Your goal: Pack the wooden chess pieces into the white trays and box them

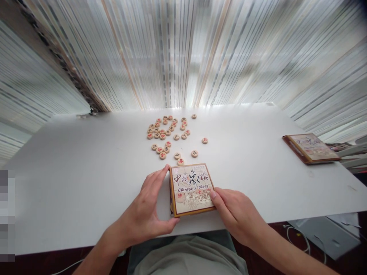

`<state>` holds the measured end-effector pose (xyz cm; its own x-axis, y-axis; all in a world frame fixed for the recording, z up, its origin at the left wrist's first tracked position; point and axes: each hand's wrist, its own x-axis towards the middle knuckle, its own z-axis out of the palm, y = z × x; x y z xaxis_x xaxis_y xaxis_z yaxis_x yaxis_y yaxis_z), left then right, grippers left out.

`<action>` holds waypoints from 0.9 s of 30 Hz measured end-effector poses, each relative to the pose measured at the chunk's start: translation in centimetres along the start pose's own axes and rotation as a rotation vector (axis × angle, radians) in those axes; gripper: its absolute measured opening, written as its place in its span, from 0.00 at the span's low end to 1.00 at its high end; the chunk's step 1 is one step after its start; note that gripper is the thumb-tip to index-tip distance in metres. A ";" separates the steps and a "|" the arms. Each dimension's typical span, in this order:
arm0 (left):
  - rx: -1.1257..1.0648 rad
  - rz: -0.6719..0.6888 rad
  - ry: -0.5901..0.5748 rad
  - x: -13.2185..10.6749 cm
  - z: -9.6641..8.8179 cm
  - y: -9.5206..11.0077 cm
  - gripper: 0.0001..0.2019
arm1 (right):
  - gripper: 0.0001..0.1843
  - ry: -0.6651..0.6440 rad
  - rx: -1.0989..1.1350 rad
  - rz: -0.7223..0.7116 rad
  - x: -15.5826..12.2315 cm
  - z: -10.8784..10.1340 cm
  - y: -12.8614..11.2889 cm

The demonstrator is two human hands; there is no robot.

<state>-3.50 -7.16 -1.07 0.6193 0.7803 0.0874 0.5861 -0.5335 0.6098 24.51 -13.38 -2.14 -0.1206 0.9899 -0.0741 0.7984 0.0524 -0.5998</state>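
Near the front edge of the tabletop [86, 172], a left hand [139, 214] clamps thumb and fingertips on the left corners of a Chinese chess box [192, 190]; the right hand [236, 214] pinches its right side. A second box [314, 147] lies by the right edge, round pieces [162, 136] toward the far edge.

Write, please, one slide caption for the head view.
Left hand and right hand hold a Chinese chess box near scattered round pieces on a white table.

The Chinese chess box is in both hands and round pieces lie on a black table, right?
No, the head view shows a white table, not black. Round pieces lie on it, and the Chinese chess box is in the left hand and right hand.
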 end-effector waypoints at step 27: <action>0.037 0.017 -0.092 -0.5 -0.1 -1.4 0.61 | 0.31 -0.157 -0.376 -0.039 0.6 0.0 -1.1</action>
<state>-4.62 -6.78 -1.87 0.6735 0.7388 0.0242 0.5929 -0.5594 0.5792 23.54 -12.84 -1.49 -0.2206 0.9557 -0.1949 0.9479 0.1630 -0.2736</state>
